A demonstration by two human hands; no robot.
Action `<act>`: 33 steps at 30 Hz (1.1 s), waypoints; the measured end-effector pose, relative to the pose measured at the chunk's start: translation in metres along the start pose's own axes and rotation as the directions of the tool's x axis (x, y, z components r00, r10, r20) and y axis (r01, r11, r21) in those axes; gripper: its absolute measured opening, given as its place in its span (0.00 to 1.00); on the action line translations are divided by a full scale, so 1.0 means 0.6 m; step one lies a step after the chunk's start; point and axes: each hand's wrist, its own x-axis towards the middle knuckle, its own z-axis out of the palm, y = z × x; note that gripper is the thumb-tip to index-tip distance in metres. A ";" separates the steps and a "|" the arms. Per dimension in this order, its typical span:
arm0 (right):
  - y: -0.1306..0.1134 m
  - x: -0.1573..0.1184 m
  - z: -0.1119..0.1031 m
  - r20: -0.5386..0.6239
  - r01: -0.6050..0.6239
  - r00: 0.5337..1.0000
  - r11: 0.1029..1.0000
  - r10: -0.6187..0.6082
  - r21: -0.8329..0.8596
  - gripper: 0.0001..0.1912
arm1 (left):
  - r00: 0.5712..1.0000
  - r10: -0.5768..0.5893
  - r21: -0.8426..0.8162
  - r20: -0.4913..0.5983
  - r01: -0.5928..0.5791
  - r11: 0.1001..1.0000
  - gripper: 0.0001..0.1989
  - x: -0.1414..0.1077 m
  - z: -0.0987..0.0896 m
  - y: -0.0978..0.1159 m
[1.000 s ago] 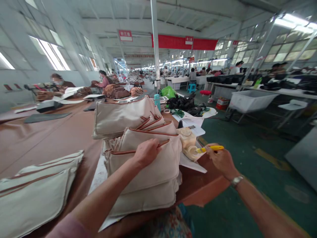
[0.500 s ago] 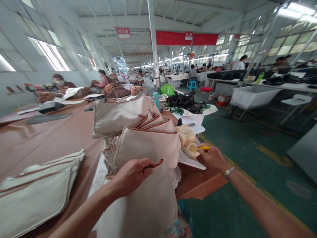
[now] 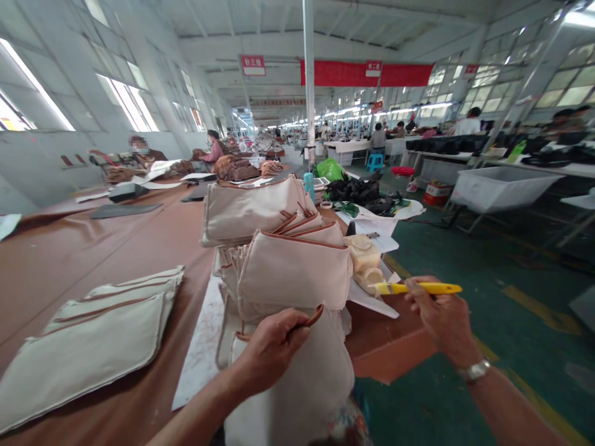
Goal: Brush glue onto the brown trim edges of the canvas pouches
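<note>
Logging the head view, left to right. Flat canvas pouches [image 3: 88, 353] with brown piping lie on the brown-covered workbench [image 3: 56, 279], well left of both hands. The left hand [image 3: 272, 353] is closed, thumb and fingers pinching the brown-piped edge of a held canvas pouch [image 3: 290, 396]. The piped edge tilts up to the right and ends in a free tip. The pouch body hangs below the hand, running down toward the wearer until the frame cuts it off, so its full length cannot be read. It hangs just in front of a stack of canvas pouches [image 3: 292, 275]. Of the two hands, the left is nearer the held pouch; the right stands apart from it, on the far side of the stack's corner. A cream plastic container [image 3: 365, 257] sits right of the stack. The right hand [image 3: 439, 322] is closed around a yellow-handled brush [image 3: 421, 288], whose long axis lies almost level across the view. Its head points left, just beside the container and toward the held pouch. A metal wristwatch [image 3: 474, 371] circles the right wrist.
</note>
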 end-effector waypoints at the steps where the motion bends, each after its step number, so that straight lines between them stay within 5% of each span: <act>1: -0.029 -0.014 -0.002 -0.003 -0.073 0.997 0.981 0.075 0.180 0.20 | 1.000 -0.004 -0.027 0.016 0.005 1.000 0.13 -0.004 0.003 0.000; 4: -0.106 -0.053 0.001 0.128 -0.200 0.980 0.764 0.154 0.613 0.15 | 0.998 -0.028 -0.083 0.064 0.033 0.996 0.16 -0.014 0.008 0.000; 6: -0.136 -0.074 0.011 0.211 -0.241 0.969 0.700 0.131 0.673 0.14 | 0.995 -0.036 -0.107 0.096 0.046 0.993 0.18 -0.018 0.007 0.003; 10: -0.144 -0.097 0.042 0.294 -0.231 0.954 0.768 0.058 0.598 0.15 | 0.988 -0.037 -0.175 0.151 0.064 0.983 0.19 -0.030 0.002 0.013; 13: -0.140 -0.096 0.053 0.253 -0.147 0.968 0.828 0.007 0.541 0.15 | 0.978 -0.050 -0.277 0.203 0.107 0.955 0.20 -0.040 -0.001 0.016; 16: -0.144 -0.093 0.045 0.161 -0.117 0.986 0.817 0.030 0.565 0.15 | 0.965 -0.100 -0.342 0.242 0.181 0.922 0.21 -0.048 -0.004 0.017; 19: -0.144 -0.097 0.040 0.233 -0.173 0.972 0.803 0.044 0.570 0.15 | 0.959 -0.104 -0.357 0.264 0.197 0.913 0.20 -0.050 -0.005 0.019; 22: -0.135 -0.102 0.046 0.287 -0.220 0.956 0.793 0.060 0.568 0.17 | 0.957 -0.040 -0.318 0.286 0.134 0.938 0.20 -0.052 -0.006 0.023; 27: -0.134 -0.094 0.038 0.204 -0.180 0.977 0.767 0.066 0.616 0.15 | 0.948 0.100 -0.046 0.301 -0.090 0.995 0.17 -0.067 -0.014 0.040; 33: -0.162 -0.115 0.024 0.396 -0.325 0.914 0.732 0.081 0.599 0.14 | 0.921 0.251 0.222 0.297 -0.322 0.920 0.14 -0.080 -0.027 0.057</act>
